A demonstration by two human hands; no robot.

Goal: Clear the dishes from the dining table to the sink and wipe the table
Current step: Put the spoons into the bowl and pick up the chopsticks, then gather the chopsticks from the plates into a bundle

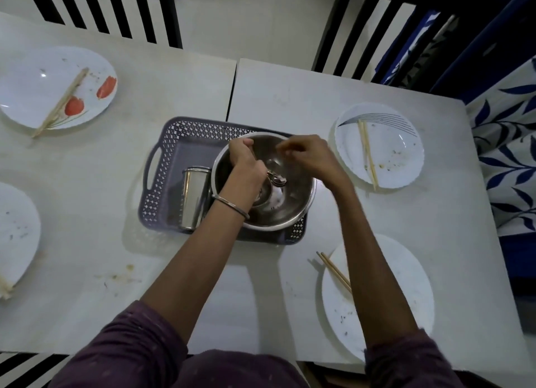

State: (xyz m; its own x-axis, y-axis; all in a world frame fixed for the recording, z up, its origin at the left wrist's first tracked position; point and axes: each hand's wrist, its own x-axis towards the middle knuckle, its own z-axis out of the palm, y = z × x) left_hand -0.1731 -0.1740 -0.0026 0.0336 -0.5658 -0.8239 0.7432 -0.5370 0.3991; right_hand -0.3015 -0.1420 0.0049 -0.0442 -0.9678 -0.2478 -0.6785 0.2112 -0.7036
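Where the left hand [245, 161] closes, it appears clamped on the handle of a spoon [277, 179], whose bowl lies inside the steel bowl [301, 210]; motion blur makes the exact hold uncertain. The right hand [307, 155] hovers over the bowl's far rim, fingers loosely curled and apart, holding nothing that can be seen.

The steel bowl sits at the right end of a grey plastic tray [162, 173] in the middle of the table [290, 97]. A steel cup [194, 196] stands just beside the bowl, in the same tray.

Judgement on handling: bowl, cup and spoon are stiff, smooth metal, light when empty, and likely to slide and rattle against one another. The tray is best taken by its two end handles and kept level.

Four plates remain on the table: a flowered plate [37, 77] far left, another [14, 231] near left, a striped plate [400, 161] far right, a plain plate [406, 300] near right. All carry chopsticks [367, 152]. They look breakable and soiled; lift each by the rim, from beneath.
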